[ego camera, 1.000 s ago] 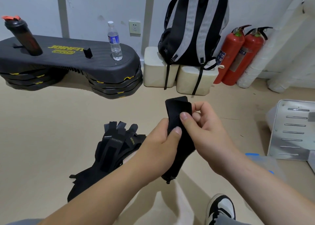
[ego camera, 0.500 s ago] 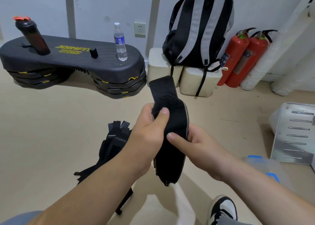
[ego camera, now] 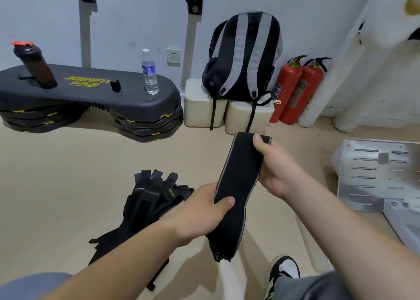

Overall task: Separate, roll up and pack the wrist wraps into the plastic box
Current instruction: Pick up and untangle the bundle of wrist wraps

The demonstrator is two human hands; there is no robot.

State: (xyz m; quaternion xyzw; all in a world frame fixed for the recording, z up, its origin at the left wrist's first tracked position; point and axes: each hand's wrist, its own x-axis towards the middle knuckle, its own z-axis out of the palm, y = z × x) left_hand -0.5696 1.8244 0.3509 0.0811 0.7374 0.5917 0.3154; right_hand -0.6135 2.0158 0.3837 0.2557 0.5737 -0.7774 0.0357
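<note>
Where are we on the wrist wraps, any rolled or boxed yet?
Early. Done: one wrap is clear of the pile. In hand: left hand grips its lower part, right hand pinches the top end; it is flat, unrolled. Left: roll it, separate the pile on the floor, pack all. No rolled wrap in view; box not clearly visible.

Black-and-white sneaker [ego camera: 283,268], grey trousers [ego camera: 314,287]

Pale wall [ego camera: 136,16] with socket [ego camera: 173,56]; beige floor [ego camera: 56,174]; black step platform [ego camera: 91,95] left.
</note>
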